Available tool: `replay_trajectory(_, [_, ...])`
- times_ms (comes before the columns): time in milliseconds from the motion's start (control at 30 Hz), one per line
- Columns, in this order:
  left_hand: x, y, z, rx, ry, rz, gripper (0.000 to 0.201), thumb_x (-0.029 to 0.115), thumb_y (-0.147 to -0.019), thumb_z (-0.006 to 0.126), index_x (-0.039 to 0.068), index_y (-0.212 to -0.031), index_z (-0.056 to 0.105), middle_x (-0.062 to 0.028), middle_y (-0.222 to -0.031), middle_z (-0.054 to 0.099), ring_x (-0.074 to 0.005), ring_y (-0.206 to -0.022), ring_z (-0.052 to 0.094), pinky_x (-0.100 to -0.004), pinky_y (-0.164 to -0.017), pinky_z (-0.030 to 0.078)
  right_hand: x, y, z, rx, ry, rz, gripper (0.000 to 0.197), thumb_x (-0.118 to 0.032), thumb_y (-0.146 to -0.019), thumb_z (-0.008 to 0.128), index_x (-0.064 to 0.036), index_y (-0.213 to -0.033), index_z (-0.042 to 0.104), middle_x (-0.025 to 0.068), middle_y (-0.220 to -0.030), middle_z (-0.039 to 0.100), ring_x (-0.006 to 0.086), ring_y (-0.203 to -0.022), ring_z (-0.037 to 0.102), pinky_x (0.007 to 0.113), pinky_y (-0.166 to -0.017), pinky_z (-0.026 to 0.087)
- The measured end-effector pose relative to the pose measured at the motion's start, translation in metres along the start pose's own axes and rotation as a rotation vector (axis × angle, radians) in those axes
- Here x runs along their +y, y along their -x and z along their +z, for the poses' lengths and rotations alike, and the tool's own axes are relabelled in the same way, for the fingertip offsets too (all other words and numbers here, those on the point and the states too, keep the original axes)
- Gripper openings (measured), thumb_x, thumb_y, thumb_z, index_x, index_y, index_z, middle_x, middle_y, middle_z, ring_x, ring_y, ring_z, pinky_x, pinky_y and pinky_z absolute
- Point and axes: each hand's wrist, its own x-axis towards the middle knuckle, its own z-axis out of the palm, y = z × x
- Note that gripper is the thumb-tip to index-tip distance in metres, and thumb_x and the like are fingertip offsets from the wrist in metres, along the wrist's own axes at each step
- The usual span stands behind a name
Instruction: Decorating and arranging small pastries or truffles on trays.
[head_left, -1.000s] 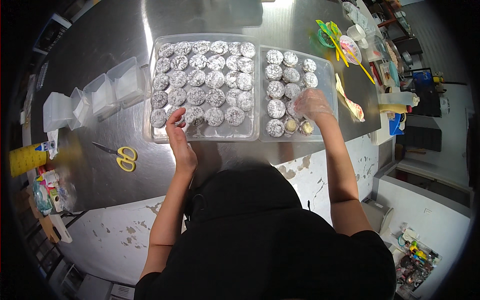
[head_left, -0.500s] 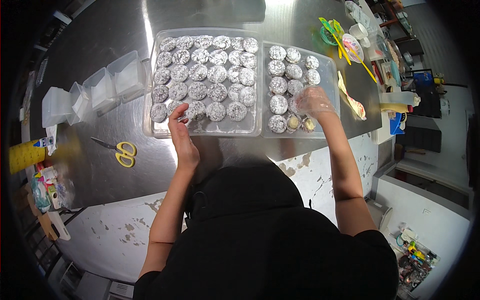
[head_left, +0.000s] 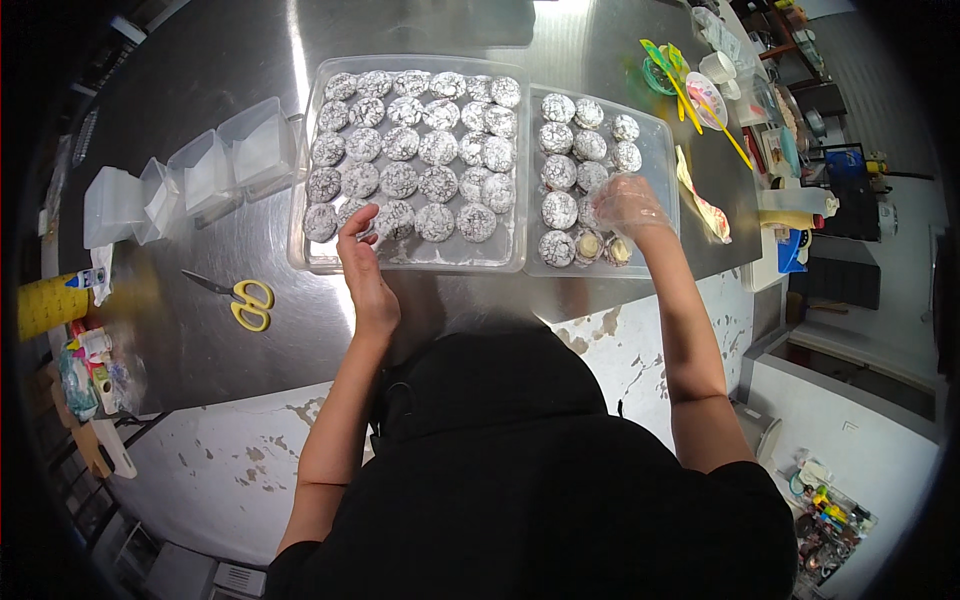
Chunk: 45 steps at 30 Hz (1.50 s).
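My right hand point(head_left: 630, 205), in a clear plastic glove, is lowered over the smaller translucent tray point(head_left: 655, 262) with its fingers curled down among the cookies. What the fingertips hold is hidden under the hand. Beside it, two upturned cookies point(head_left: 588, 247) near the front edge carry pale cream dollops. Rows of sugar-dusted crinkle cookies point(head_left: 558, 210) fill the tray's left part. At the front of the larger tray point(head_left: 500, 258), my bare left hand point(head_left: 368, 265) rests by the rim, fingers loosely apart, close to the front-row crinkle cookies point(head_left: 396, 220). Nothing shows in it.
Yellow-handled scissors point(head_left: 250, 303) lie at left on the steel table point(head_left: 190, 350). Behind them stand clear plastic containers point(head_left: 205, 180) with white liners. A piping bag point(head_left: 704, 198) lies to the right, near spatulas point(head_left: 688, 105) and a bowl point(head_left: 706, 98).
The view has shifted very slightly. Both hands stay at the same places over the trays, and no cookie has visibly moved.
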Motion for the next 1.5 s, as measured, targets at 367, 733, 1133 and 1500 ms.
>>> replay_trajectory(367, [0.003,-0.001,-0.009,0.038,-0.010,0.003,0.050,0.042,-0.092,0.024,0.002,-0.117,0.041,-0.0106,-0.118,0.043,-0.0200,-0.110,0.038,-0.0329,-0.091,0.028,-0.106,0.004,-0.011,0.229,-0.354,-0.506,0.028,-0.011,-0.066,0.065,-0.0062,-0.094,0.064,0.0127,-0.089,0.063,0.0258,-0.084,0.060,0.036,-0.076,0.047])
replay_trajectory(733, [0.002,0.004,-0.020,0.065,-0.040,-0.029,0.051,0.043,-0.091,0.024,0.002,-0.117,0.041,-0.0107,-0.118,0.044,-0.0199,-0.110,0.037,-0.0322,-0.089,0.029,-0.120,-0.010,0.003,0.216,0.198,-0.498,0.025,-0.010,-0.065,0.058,-0.0134,-0.090,0.059,0.0062,-0.080,0.060,0.0204,-0.086,0.058,0.036,-0.069,0.041])
replay_trajectory(1133, [-0.004,0.001,-0.015,0.059,0.039,-0.036,0.047,0.041,-0.091,0.028,0.004,-0.118,0.041,-0.0100,-0.118,0.045,-0.0181,-0.110,0.038,-0.0314,-0.090,0.028,-0.066,0.016,-0.065,0.246,-0.279,-0.308,0.042,-0.019,-0.050,0.072,-0.0072,-0.087,0.057,0.0121,-0.087,0.060,0.0288,-0.085,0.057,0.035,-0.078,0.044])
replay_trajectory(1500, [-0.008,-0.002,-0.011,0.005,0.033,-0.032,0.048,0.042,-0.092,0.025,0.004,-0.118,0.041,-0.0094,-0.118,0.045,-0.0182,-0.110,0.038,-0.0321,-0.090,0.029,-0.018,0.064,-0.003,0.005,-0.187,-0.051,0.043,-0.015,-0.052,0.069,-0.0090,-0.093,0.057,0.0130,-0.092,0.058,0.0303,-0.090,0.055,0.036,-0.079,0.044])
